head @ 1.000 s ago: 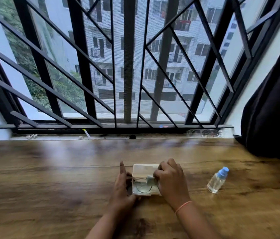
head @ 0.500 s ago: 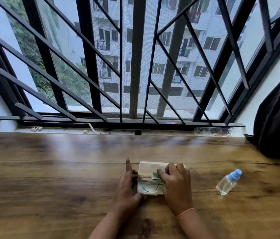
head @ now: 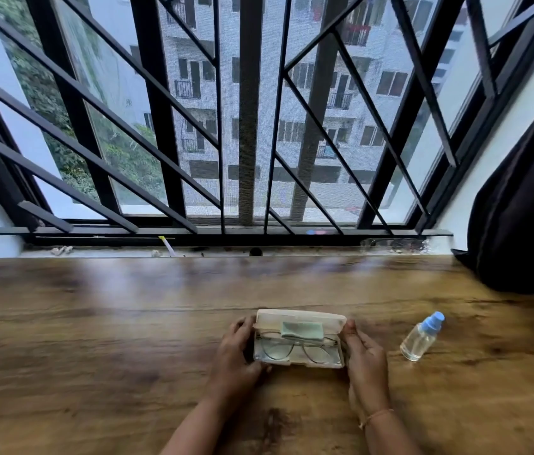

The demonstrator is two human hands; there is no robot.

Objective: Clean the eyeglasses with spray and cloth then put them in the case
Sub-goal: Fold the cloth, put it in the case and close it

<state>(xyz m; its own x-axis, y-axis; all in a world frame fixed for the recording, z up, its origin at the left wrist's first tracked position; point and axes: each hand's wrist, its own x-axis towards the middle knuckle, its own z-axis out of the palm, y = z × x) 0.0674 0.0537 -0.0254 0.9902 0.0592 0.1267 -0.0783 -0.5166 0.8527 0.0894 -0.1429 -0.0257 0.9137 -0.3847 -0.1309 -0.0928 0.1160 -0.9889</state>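
Left hand [head: 234, 351] and right hand [head: 365, 357] grip the ends of the open cream plastic case [head: 300, 362] holding wire-rimmed eyeglasses [head: 295, 349] and a folded green cloth [head: 301, 330], near the bench's [head: 95, 356] front edge.

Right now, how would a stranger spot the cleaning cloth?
On the wooden table below the barred window, an open pale case sits between the left hand and right hand. Inside, beyond the wire-framed eyeglasses, lies the cloth: a folded mint-green piece, the only green thing there.

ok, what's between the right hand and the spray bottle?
Nothing. In the head view only bare wooden table lies between the right hand, which holds the right end of the case, and the spray bottle.
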